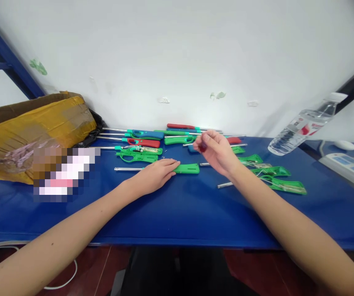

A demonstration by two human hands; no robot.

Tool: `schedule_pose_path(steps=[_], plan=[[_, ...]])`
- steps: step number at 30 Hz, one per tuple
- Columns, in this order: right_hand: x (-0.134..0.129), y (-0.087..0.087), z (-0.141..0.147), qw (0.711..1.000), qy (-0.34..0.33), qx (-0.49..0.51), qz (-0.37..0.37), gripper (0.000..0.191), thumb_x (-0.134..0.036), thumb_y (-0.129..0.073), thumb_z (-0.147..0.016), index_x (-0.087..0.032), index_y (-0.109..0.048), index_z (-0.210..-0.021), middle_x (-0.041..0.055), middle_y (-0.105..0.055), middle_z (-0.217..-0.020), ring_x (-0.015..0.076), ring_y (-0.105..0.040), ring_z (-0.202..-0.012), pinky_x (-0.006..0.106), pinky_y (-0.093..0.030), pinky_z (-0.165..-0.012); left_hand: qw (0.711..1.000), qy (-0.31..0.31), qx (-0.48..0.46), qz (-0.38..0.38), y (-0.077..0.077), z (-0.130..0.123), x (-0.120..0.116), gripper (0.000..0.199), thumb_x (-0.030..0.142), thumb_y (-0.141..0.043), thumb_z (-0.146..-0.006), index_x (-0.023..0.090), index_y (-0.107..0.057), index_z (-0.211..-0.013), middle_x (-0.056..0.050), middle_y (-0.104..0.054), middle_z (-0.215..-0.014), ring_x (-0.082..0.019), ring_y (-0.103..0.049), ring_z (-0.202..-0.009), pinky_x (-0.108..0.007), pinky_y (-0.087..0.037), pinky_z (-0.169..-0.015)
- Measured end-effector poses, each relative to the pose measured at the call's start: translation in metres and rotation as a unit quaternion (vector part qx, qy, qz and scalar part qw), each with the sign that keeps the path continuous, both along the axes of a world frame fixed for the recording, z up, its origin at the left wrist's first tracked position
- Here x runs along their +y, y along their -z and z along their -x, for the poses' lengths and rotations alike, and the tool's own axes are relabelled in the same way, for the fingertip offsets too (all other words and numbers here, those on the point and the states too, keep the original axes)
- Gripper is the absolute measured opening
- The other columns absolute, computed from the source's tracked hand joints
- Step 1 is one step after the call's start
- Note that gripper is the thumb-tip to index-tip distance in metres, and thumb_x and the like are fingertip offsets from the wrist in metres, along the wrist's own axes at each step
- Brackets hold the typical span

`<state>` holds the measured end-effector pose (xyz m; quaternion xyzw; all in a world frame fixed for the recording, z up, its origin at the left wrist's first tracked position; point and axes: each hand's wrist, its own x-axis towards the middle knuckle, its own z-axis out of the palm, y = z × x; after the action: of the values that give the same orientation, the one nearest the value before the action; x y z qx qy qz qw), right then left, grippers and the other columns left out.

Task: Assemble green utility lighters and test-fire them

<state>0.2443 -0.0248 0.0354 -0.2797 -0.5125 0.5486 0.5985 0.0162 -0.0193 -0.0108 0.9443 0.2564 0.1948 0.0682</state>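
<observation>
My left hand (157,176) lies over a green long-necked lighter (187,168) and holds it down on the blue table, covering its middle. The metal tube of this lighter points left. My right hand (215,150) is raised just to the right of it, its fingers closed around a small dark red thing (203,146) that they mostly hide. Behind my left hand, an opened green lighter casing (140,157) shows its inner parts. Opened green lighter halves (288,185) with wires and metal tubes lie to the right, partly behind my right forearm.
Assembled lighters in blue (147,134) and red (144,142) lie along the wall. A taped cardboard box (38,135) stands at the left, near a blurred-out patch. At the right are a tilted-looking water bottle (303,125) and a white device (350,168). The table edge (177,240) runs across the front.
</observation>
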Motion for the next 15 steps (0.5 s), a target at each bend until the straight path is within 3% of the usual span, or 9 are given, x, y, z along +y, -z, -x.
schedule_pose_path(steps=[4, 7, 11, 15], plan=[[-0.0017, -0.0062, -0.0008, 1.0, -0.015, 0.016, 0.007, 0.032, -0.048, -0.076, -0.079, -0.024, -0.056, -0.071, -0.0062, -0.038, -0.06, 0.011, -0.041, -0.056, 0.028, -0.045, -0.061, 1.0, 0.001, -0.002, -0.004, 0.0015, 0.0006, 0.0011, 0.04, 0.023, -0.037, -0.102, 0.012, -0.054, -0.137, -0.018, -0.06, -0.134, -0.027, -0.058, -0.123, -0.044, -0.049, -0.104], [-0.0006, -0.0089, -0.0036, 0.999, -0.031, 0.003, 0.025, 0.032, -0.055, -0.062, -0.087, -0.025, -0.064, -0.077, -0.0049, -0.031, -0.059, 0.0132, -0.039, -0.055, 0.031, -0.046, -0.062, 1.0, -0.002, 0.005, -0.014, 0.0023, 0.001, 0.0019, 0.04, 0.023, -0.038, -0.102, 0.01, -0.053, -0.137, -0.017, -0.06, -0.134, -0.026, -0.058, -0.123, -0.042, -0.049, -0.105], [0.004, -0.0049, -0.0071, 0.999, -0.047, 0.018, 0.012, 0.026, -0.05, -0.071, -0.082, -0.025, -0.066, -0.077, -0.0036, -0.041, -0.063, 0.0128, -0.045, -0.06, 0.03, -0.047, -0.065, 1.0, -0.002, 0.013, -0.016, 0.0012, 0.0009, 0.0012, 0.04, 0.022, -0.038, -0.102, 0.009, -0.053, -0.137, -0.017, -0.06, -0.134, -0.026, -0.058, -0.123, -0.041, -0.049, -0.105], [0.0064, 0.0004, -0.0078, 1.0, -0.031, 0.001, 0.003, 0.027, -0.049, -0.078, -0.076, -0.024, -0.068, -0.08, -0.0007, -0.058, -0.078, 0.0141, -0.058, -0.077, 0.029, -0.049, -0.072, 1.0, -0.006, 0.018, -0.022, 0.0004, 0.0007, 0.0005, 0.04, 0.022, -0.038, -0.102, 0.012, -0.053, -0.137, -0.015, -0.06, -0.134, -0.025, -0.058, -0.123, -0.039, -0.049, -0.105]])
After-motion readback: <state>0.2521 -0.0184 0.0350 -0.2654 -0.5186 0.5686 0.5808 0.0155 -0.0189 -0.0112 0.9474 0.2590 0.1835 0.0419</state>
